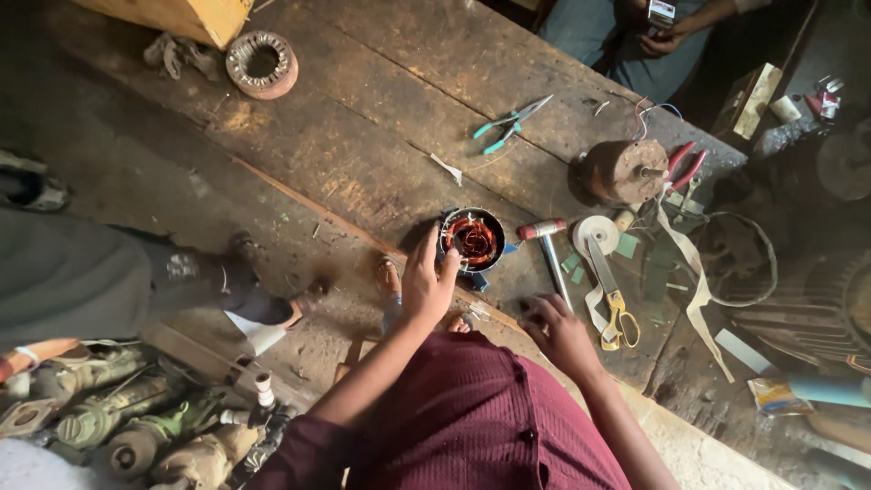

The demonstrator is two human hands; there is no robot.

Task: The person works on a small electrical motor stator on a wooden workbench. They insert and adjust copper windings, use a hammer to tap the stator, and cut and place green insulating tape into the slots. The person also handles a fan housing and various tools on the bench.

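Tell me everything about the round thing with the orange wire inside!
The motor stator is a short dark metal ring packed with shiny copper-orange wire coils around an open middle. It sits opening-up on the worn wooden workbench, near its front edge. The left hand grips its left rim; a hammer lies just right.

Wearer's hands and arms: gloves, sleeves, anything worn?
No gloves: both the left hand and right hand are bare, with no rings or watch visible. Forearms are bare too. The only clothing in view is a maroon ribbed shirt with dark buttons down the front; its sleeve shows near the left elbow, ending above the forearm.
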